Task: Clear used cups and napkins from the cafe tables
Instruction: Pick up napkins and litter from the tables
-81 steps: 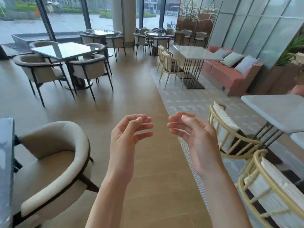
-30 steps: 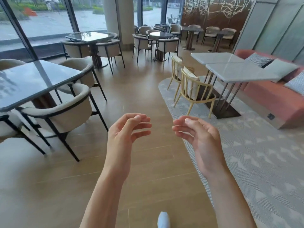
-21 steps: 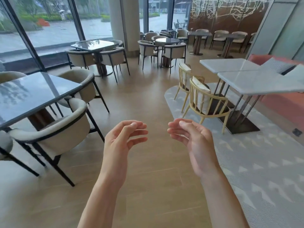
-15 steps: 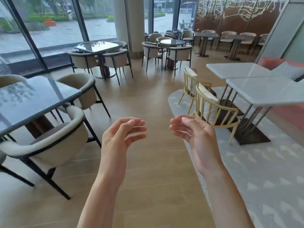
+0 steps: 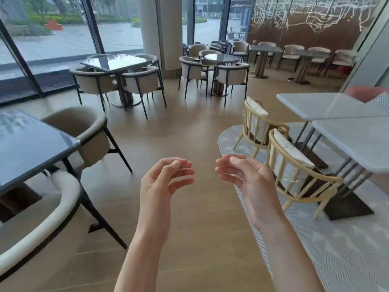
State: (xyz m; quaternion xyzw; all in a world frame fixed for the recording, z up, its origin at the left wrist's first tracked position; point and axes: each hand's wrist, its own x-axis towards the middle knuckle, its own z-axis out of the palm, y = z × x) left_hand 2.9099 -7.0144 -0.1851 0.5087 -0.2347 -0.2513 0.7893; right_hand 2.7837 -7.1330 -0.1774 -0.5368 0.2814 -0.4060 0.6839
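My left hand [image 5: 162, 184] and my right hand [image 5: 246, 182] are held out in front of me above the wooden floor, fingers loosely curled, holding nothing. A dark glass table [image 5: 27, 148] lies at my left and white marble tables [image 5: 349, 133] at my right. Further tables stand ahead: a dark square one [image 5: 113, 62] by the window and a round one [image 5: 221, 57] behind it. I see no cup or napkin on any of these tabletops. One small brownish object [image 5: 254, 42] stands on a far table; what it is cannot be told.
Beige armchairs [image 5: 84, 131] surround the dark tables. Two yellow wooden chairs [image 5: 294, 165] stand at the marble tables on a grey rug [image 5: 347, 245]. A wide pillar [image 5: 160, 32] rises ahead. The wooden aisle runs forward between the tables. Glass walls line the left side.
The view has advanced along the aisle and turned left; the far tables are nearer and the pink sofa has left the view. Both hands keep the same empty, loosely curled pose.
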